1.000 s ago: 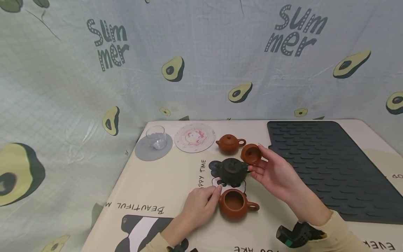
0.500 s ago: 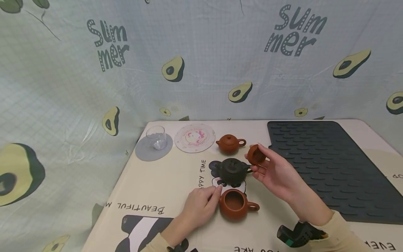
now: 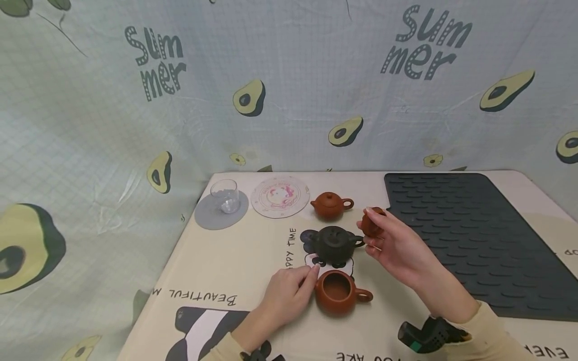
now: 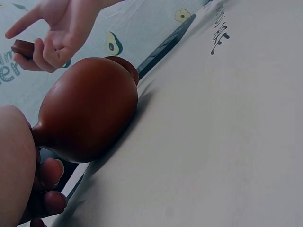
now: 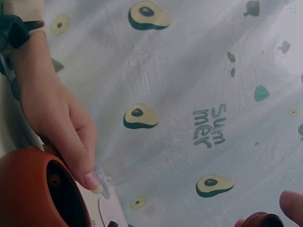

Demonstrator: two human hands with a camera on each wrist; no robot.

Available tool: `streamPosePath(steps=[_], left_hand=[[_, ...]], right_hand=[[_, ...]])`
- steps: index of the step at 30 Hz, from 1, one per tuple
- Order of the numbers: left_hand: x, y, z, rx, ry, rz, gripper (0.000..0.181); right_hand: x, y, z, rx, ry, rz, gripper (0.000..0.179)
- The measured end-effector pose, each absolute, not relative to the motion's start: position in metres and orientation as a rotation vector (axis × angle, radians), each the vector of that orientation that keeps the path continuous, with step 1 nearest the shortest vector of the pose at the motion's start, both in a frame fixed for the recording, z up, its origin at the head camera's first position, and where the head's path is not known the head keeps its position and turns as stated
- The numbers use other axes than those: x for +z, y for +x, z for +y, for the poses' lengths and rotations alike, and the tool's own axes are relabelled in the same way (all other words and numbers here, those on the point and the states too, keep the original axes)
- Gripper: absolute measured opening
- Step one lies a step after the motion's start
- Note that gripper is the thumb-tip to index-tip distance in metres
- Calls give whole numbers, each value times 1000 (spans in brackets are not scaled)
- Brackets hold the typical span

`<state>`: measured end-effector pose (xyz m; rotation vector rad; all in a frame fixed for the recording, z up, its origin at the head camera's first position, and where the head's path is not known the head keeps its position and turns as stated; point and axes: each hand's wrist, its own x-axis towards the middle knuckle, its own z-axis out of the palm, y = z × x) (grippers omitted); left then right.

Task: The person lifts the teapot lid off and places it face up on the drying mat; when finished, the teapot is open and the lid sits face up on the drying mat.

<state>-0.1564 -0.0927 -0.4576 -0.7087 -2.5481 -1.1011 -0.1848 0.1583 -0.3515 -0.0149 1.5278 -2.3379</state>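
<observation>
In the head view, my left hand (image 3: 289, 293) is at the spout side of a lidless reddish-brown teapot (image 3: 337, 299) standing upright on the table. The left wrist view shows the teapot's spout (image 4: 41, 135) running in between thumb and curled fingers. My right hand (image 3: 402, 248) pinches a small brown teapot lid (image 3: 372, 223) above the table, right of a black teapot (image 3: 334, 244). The lid is tilted, and fingers cover part of it. At the bottom of the right wrist view, only the rim of the lid (image 5: 262, 220) shows, its inside dark.
A smaller brown teapot (image 3: 330, 206), lid on, stands behind the black one. Further left are a pink-printed round mat (image 3: 293, 186) and a clear glass (image 3: 224, 192) on a grey coaster (image 3: 209, 215). A large dark ridged mat (image 3: 469, 240) covers the right side.
My right hand has turned the lid, so its hollow side no longer faces the head camera, and shifted it slightly right. The left hand and teapots have stayed put.
</observation>
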Motion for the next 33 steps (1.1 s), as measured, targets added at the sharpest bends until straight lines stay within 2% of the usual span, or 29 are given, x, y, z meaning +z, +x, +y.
streamPosePath(steps=[17,26,33], left_hand=[[-458,-156,-93,-1104,-716,-2538,46],[-455,-156,-93,-1108,-716,-2553,45],[-454,-156,-92,-1114,-703,-2568,46]], right_hand=[[-351,-187,161,-2333,-26,1623,30],[-347,-188,172,-2351,-118,1696,14],[-344,-193,186,-2371,-149,1744,21]])
